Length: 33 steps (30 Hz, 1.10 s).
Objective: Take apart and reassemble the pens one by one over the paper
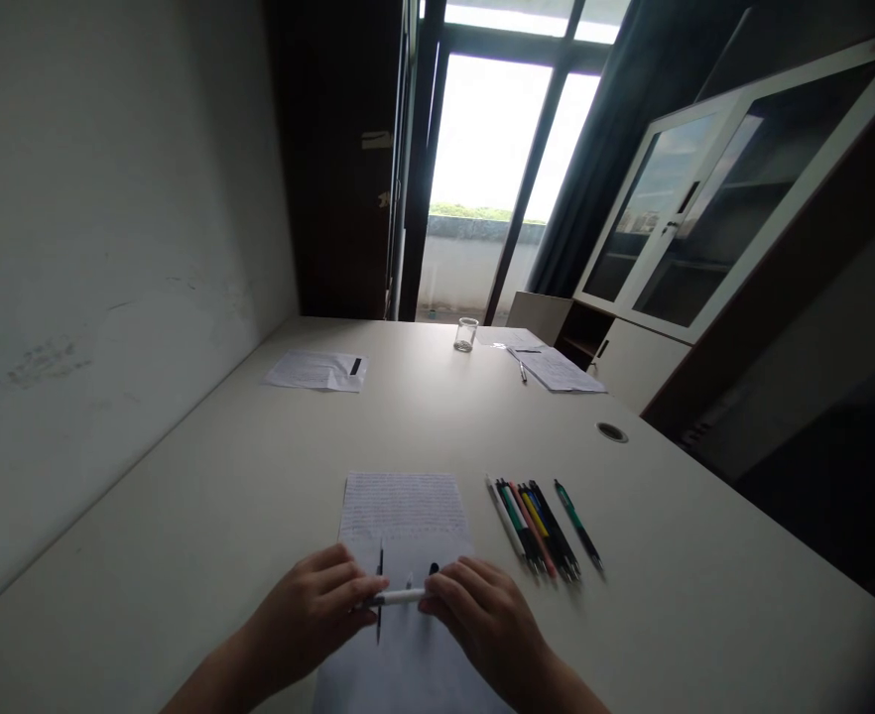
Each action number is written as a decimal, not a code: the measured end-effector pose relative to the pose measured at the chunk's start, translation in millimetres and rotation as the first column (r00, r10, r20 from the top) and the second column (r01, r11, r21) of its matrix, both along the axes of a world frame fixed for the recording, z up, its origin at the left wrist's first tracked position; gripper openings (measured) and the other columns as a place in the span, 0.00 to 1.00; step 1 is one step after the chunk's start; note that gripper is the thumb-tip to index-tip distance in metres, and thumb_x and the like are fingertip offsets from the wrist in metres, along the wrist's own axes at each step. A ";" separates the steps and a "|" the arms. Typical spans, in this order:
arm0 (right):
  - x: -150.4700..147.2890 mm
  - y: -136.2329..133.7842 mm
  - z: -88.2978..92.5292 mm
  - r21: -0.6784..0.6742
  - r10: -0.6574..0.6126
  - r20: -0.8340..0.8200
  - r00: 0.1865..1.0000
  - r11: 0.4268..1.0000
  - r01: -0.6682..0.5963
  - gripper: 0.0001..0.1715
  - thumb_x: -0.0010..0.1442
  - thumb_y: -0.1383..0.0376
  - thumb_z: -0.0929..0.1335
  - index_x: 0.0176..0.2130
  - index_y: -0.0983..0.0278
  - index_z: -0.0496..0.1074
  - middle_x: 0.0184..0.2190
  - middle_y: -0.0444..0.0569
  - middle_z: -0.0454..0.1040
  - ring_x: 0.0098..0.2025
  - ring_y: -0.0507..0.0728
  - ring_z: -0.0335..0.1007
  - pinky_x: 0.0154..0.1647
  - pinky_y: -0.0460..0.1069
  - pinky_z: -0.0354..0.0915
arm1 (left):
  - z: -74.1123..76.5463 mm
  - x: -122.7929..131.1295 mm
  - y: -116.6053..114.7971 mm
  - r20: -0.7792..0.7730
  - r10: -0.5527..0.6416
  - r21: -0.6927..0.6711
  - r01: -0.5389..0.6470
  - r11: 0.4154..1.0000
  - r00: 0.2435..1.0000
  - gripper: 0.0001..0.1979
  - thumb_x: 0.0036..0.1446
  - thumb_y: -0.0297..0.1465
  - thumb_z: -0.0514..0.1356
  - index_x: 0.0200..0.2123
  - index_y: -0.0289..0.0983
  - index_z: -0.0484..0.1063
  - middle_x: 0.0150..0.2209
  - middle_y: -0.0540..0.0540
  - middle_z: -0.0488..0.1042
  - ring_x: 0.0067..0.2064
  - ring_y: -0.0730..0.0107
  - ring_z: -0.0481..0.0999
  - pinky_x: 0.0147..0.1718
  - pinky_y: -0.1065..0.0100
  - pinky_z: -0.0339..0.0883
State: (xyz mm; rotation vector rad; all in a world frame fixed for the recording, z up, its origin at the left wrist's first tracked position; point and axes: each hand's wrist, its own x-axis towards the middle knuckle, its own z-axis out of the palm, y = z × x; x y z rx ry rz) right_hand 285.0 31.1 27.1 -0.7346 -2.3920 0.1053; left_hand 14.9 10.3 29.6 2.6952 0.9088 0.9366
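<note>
My left hand [311,610] and my right hand [482,615] meet over a sheet of written paper [404,511] lying on the white table [259,476]. Both pinch the ends of a white pen [397,597] held level between them, fingers closed around it. A thin black part, perhaps a refill or cap clip [380,590], stands beside my left fingers. A small dark piece [433,568] shows near my right fingertips.
A row of several coloured pens [538,526] lies right of the paper. Farther back are a glass jar [465,334], papers with a pen [553,369] and another sheet [318,370]. A cable hole [611,431] sits right. A cabinet [705,218] stands beyond.
</note>
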 end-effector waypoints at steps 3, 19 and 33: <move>1.7 2.0 -3.7 -0.025 0.003 -0.001 1.000 1.000 -0.003 0.06 0.69 0.61 0.67 0.44 0.62 0.70 0.33 0.47 0.76 0.31 0.56 0.68 0.32 0.50 0.63 | -4.1 0.5 -0.2 0.041 0.042 -0.023 -0.041 0.999 0.998 0.09 0.68 0.26 0.57 0.50 0.37 0.73 0.35 0.45 0.78 0.35 0.65 0.73 0.35 0.65 0.71; 12.6 20.0 -21.3 -0.113 -0.091 0.130 0.987 0.988 0.106 0.19 0.60 0.76 0.71 0.50 0.61 0.73 0.39 0.50 0.75 0.40 0.61 0.70 0.39 0.54 0.72 | -11.9 -14.0 6.6 0.102 0.180 -0.093 -0.171 0.981 0.978 0.08 0.69 0.27 0.55 0.48 0.37 0.73 0.33 0.45 0.77 0.34 0.65 0.71 0.32 0.67 0.68; 28.3 21.1 -10.0 -0.581 -0.285 -0.352 0.891 0.813 0.030 0.10 0.66 0.57 0.69 0.42 0.61 0.75 0.35 0.48 0.77 0.35 0.56 0.75 0.35 0.49 0.72 | -13.9 -13.7 6.6 0.133 0.193 -0.107 -0.180 0.978 0.972 0.08 0.68 0.26 0.56 0.47 0.37 0.74 0.32 0.46 0.77 0.34 0.66 0.72 0.32 0.68 0.70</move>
